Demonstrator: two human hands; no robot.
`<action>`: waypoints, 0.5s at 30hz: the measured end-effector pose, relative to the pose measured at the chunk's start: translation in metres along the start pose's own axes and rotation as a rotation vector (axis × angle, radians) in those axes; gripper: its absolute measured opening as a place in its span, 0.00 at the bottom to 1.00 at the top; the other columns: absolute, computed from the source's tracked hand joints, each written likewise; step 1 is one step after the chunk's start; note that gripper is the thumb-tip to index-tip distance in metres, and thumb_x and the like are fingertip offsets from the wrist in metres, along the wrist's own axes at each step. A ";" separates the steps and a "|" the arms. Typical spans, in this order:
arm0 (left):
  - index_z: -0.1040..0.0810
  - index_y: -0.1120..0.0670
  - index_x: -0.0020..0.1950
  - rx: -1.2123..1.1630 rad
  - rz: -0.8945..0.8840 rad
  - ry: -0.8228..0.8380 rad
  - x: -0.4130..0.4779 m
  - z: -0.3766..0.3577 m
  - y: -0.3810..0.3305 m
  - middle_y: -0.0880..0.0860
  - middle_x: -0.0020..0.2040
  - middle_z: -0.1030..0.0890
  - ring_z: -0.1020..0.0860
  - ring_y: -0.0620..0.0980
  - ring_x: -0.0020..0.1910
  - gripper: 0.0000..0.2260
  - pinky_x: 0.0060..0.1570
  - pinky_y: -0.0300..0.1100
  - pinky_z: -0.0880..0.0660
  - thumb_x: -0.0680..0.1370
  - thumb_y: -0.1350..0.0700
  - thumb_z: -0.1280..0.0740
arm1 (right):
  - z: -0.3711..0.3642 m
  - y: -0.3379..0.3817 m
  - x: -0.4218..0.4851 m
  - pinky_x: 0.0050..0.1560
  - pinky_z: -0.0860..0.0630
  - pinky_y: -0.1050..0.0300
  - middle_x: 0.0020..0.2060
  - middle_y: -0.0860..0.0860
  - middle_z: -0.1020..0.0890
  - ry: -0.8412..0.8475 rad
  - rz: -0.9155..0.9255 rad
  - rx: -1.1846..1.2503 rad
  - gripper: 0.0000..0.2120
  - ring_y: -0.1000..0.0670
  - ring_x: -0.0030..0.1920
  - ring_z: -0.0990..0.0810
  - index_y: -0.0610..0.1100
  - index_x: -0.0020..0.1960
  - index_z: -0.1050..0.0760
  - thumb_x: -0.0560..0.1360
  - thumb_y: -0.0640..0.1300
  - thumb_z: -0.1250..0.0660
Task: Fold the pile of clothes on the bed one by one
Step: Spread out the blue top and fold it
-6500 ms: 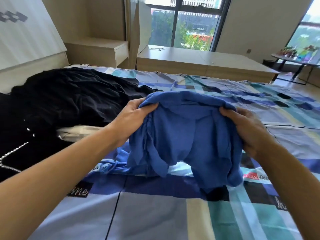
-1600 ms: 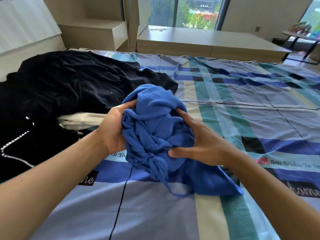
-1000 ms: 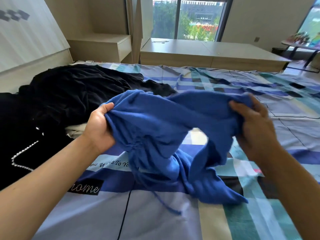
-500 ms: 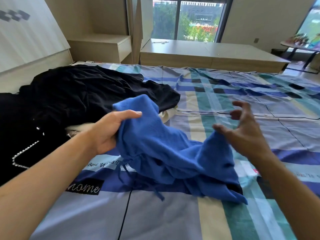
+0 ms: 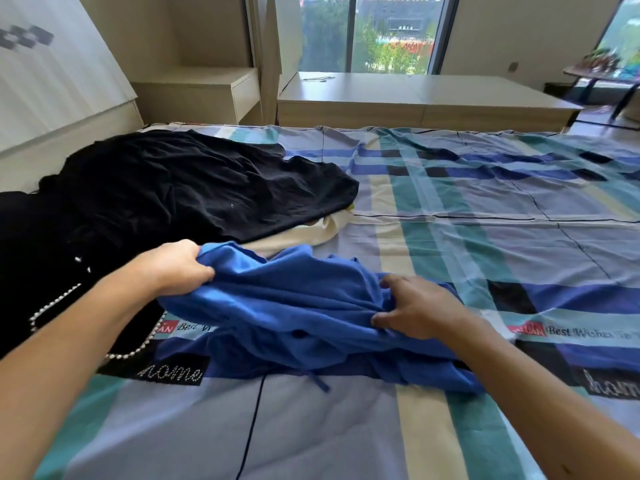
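Observation:
A crumpled blue garment [image 5: 298, 306] with a thin drawstring lies on the checked bedsheet [image 5: 519, 216] in front of me. My left hand [image 5: 173, 268] grips its upper left edge, fingers curled round the cloth. My right hand [image 5: 415, 313] lies on the garment's right side, thumb and fingers pinching a fold. The pile of clothes sits to the left: black garments [image 5: 166, 188], one trimmed with a string of pearls [image 5: 52, 306], and a cream garment [image 5: 304, 233] sticking out from under them.
A headboard [image 5: 62, 95] runs along the left. Beyond the bed stand a bedside cabinet [image 5: 204, 91] and a low wooden platform [image 5: 422, 102] under the window. A small table [image 5: 602, 71] is at the far right.
The blue garment, held up and stretched between both hands a second ago, has dropped onto the sheet. My right hand let go briefly, then came down onto the cloth and took a fold.

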State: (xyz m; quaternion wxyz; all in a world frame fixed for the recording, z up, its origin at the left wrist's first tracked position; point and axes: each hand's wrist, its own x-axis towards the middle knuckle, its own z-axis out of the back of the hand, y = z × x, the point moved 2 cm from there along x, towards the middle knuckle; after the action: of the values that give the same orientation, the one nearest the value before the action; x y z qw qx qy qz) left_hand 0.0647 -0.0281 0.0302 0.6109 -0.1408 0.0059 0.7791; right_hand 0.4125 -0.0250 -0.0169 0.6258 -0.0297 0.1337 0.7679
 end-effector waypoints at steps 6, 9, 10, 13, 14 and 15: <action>0.28 0.49 0.70 0.019 -0.373 -0.326 -0.024 -0.030 -0.048 0.52 0.65 0.26 0.28 0.54 0.64 0.24 0.64 0.45 0.33 0.75 0.46 0.33 | -0.003 0.011 0.002 0.60 0.32 0.49 0.54 0.49 0.28 -0.055 0.012 -0.158 0.09 0.43 0.61 0.31 0.51 0.50 0.21 0.74 0.55 0.32; 0.23 0.48 0.64 -0.379 -0.661 -0.203 -0.049 -0.042 -0.087 0.43 0.59 0.22 0.25 0.38 0.57 0.15 0.57 0.31 0.31 0.78 0.47 0.35 | -0.005 0.034 -0.005 0.58 0.31 0.48 0.48 0.52 0.27 -0.121 0.270 0.038 0.04 0.45 0.56 0.29 0.53 0.41 0.26 0.74 0.52 0.35; 0.22 0.48 0.63 -0.467 -0.665 -0.168 -0.055 -0.046 -0.096 0.42 0.57 0.21 0.24 0.36 0.56 0.12 0.55 0.30 0.29 0.81 0.48 0.36 | -0.002 0.043 -0.011 0.57 0.31 0.47 0.47 0.53 0.26 -0.157 0.383 0.144 0.04 0.46 0.54 0.28 0.52 0.41 0.26 0.74 0.50 0.35; 0.24 0.46 0.68 -0.634 -0.634 -0.108 -0.058 -0.051 -0.108 0.41 0.59 0.19 0.24 0.37 0.58 0.14 0.60 0.36 0.29 0.84 0.47 0.39 | 0.008 0.059 -0.029 0.51 0.28 0.53 0.42 0.54 0.20 -0.082 0.627 0.457 0.04 0.50 0.46 0.24 0.47 0.44 0.24 0.77 0.44 0.33; 0.28 0.44 0.73 -0.605 -0.627 -0.058 -0.056 -0.053 -0.108 0.42 0.63 0.21 0.24 0.37 0.61 0.19 0.64 0.37 0.30 0.83 0.43 0.40 | 0.008 0.060 -0.032 0.50 0.27 0.55 0.42 0.54 0.19 -0.022 0.651 0.492 0.03 0.51 0.45 0.23 0.47 0.45 0.23 0.78 0.44 0.33; 0.33 0.41 0.76 -0.525 -0.620 -0.004 -0.053 -0.055 -0.107 0.42 0.66 0.22 0.26 0.40 0.64 0.24 0.66 0.39 0.31 0.81 0.38 0.42 | 0.007 0.058 -0.035 0.51 0.27 0.55 0.43 0.55 0.19 0.031 0.648 0.469 0.03 0.51 0.46 0.22 0.48 0.46 0.23 0.78 0.44 0.34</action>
State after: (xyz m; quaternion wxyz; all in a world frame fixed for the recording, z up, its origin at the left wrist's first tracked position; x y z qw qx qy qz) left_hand 0.1901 -0.0614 0.0069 0.7603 -0.2854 -0.2372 0.5331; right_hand 0.3643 -0.0671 0.0070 0.3388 0.1461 0.3171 0.8737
